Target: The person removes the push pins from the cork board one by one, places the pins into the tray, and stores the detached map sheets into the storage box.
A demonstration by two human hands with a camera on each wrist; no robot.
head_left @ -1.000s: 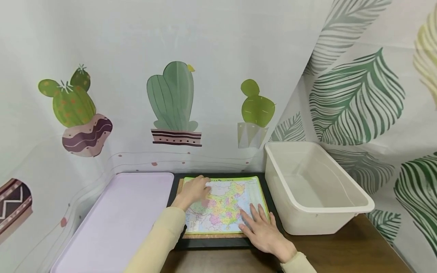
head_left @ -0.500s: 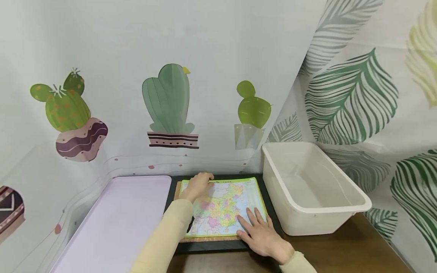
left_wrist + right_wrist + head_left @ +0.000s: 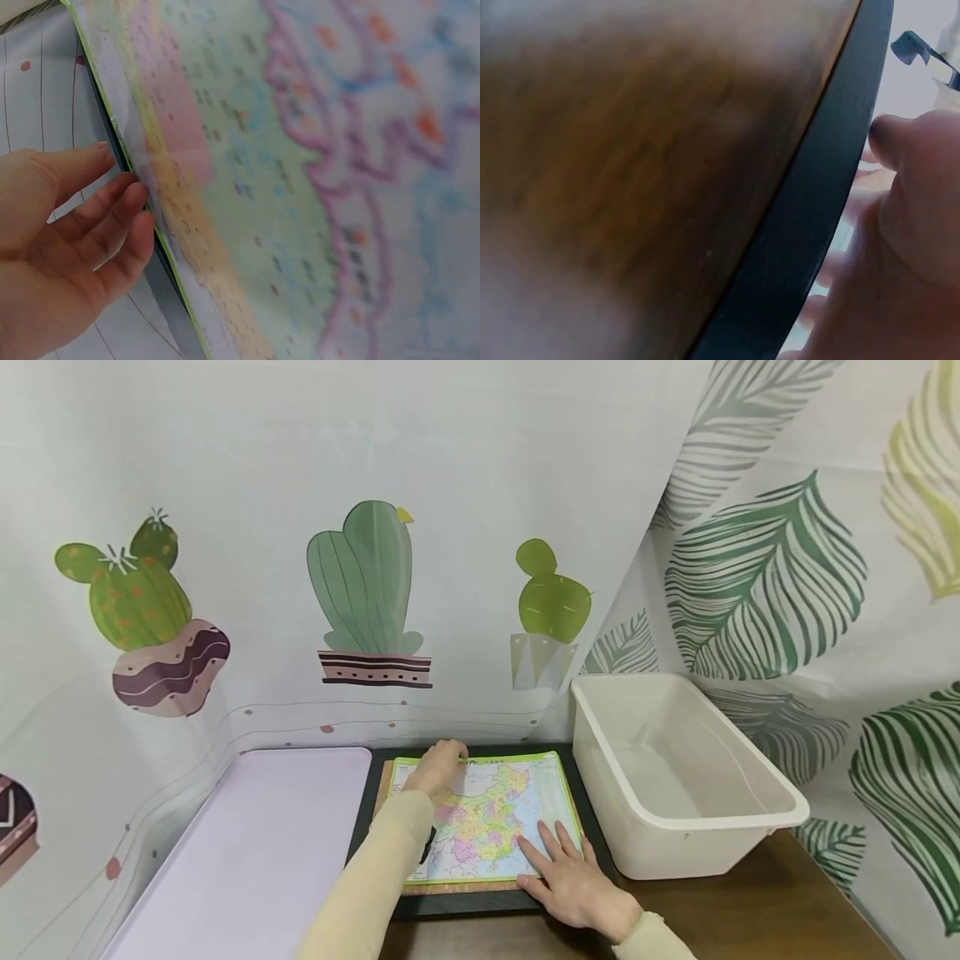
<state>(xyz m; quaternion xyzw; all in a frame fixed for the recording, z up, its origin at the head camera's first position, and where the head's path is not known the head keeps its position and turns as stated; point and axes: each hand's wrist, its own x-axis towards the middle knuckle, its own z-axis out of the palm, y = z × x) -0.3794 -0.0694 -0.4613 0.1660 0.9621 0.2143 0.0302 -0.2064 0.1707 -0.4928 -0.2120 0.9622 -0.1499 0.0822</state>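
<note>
Map (image 3: 487, 820) under spread right fingers (image 3: 550, 841); loosely bent left fingers (image 3: 133, 245) at far edge; neither gripping.

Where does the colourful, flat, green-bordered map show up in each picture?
Head: colourful, flat, green-bordered map, just below the centre.
Left wrist: map fills the centre and right.
Right wrist: map can't be made out.
Landmark shared by head and left wrist: left hand, at the map's green edge.
</note>
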